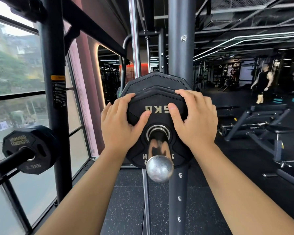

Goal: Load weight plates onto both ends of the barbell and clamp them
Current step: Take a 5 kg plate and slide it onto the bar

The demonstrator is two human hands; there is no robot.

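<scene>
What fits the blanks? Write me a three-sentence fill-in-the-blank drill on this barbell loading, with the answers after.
1. The left grip and right grip hold the front plate, which is ____ than the rear plate behind it on the barbell sleeve.
2. The stored plate on its peg is marked ____ KG.
3. That stored plate lies to the person's ____.
Missing words: smaller; 2.5; left.
</scene>
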